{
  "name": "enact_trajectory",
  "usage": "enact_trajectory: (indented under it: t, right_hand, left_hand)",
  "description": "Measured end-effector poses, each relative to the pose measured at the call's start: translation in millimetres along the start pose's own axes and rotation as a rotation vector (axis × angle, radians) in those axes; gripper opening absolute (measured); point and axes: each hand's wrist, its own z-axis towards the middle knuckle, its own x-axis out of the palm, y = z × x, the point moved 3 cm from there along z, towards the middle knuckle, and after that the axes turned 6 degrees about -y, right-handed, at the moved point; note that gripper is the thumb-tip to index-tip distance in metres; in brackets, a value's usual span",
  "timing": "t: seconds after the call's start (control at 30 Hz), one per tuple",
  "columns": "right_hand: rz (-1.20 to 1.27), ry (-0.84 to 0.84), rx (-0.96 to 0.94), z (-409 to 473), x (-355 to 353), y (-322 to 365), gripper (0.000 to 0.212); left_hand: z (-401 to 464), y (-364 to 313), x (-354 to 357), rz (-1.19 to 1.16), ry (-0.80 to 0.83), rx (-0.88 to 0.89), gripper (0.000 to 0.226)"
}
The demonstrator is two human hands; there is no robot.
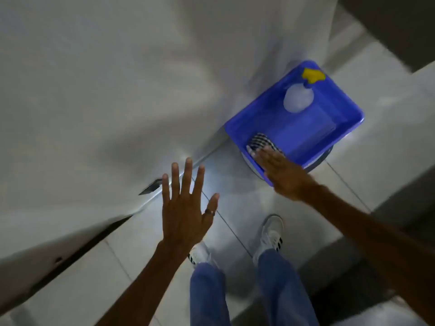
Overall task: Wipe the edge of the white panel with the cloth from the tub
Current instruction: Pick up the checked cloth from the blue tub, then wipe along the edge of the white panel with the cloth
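A large white panel (pixel 98 95) fills the left and top of the head view, its lower edge running diagonally above the floor. A blue plastic tub (pixel 339 100) stands on the floor at the right. A black-and-white checked cloth (pixel 260 140) lies at the tub's near corner. My right hand (pixel 282 172) reaches over the tub's near rim, fingers flat and extended, fingertips touching or just above the cloth. My left hand (pixel 186 208) hovers open with fingers spread beside the panel's lower edge, holding nothing.
A clear spray bottle (pixel 299 98) with a yellow trigger head (pixel 313 75) lies inside the tub. The floor is pale tile (pixel 376 74). My two feet in white shoes (pixel 271 234) stand below the hands. A dark surface lies at the top right.
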Motion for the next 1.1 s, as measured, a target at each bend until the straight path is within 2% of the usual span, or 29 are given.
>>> enact_trajectory:
  t: [0.13, 0.27, 0.4, 0.47, 0.53, 0.63, 0.7, 0.8, 0.9, 0.97, 1.1]
  right_hand:
    - [0.090, 0.035, 0.116, 40, 71, -83, 0.059]
    - [-0.086, 0.093, 0.017, 71, 131, -110, 0.065]
    - [-0.081, -0.013, 0.006, 84, 144, -108, 0.082]
    - [-0.057, -0.030, 0.053, 86, 139, -105, 0.084]
    - [-0.028, -0.095, 0.137, 87, 127, -96, 0.076]
    - [0.029, -0.286, 0.313, 83, 106, -64, 0.066]
    - [0.060, -0.410, 0.389, 80, 99, -32, 0.072]
    - [0.141, -0.533, 0.396, 75, 109, 26, 0.082]
    - [0.267, -0.583, 0.342, 76, 151, 78, 0.076]
    - [0.360, -0.555, 0.344, 79, 196, 100, 0.074]
    - [0.557, -0.504, 0.454, 97, 296, 99, 0.076]
  left_hand:
    - [23, -16, 95, -0.104, -0.002, 0.035, 0.077]
    - [19, -22, 167, -0.176, 0.001, -0.046, 0.074]
    - [-1, -17, 191, -0.206, 0.067, -0.156, 0.073]
    - [-14, -12, 187, -0.235, 0.067, -0.196, 0.072]
    - [-26, -5, 176, -0.222, 0.051, -0.208, 0.073]
    - [-42, 7, 162, -0.230, 0.063, -0.205, 0.074]
    - [-50, 15, 158, -0.226, 0.061, -0.194, 0.073]
    - [-62, 27, 167, -0.209, 0.078, -0.163, 0.071]
    - [-69, 42, 190, -0.226, 0.108, -0.094, 0.072]
    - [-70, 58, 211, -0.223, 0.104, -0.037, 0.070]
    - [-32, 89, 257, -0.253, 0.040, 0.100, 0.070]
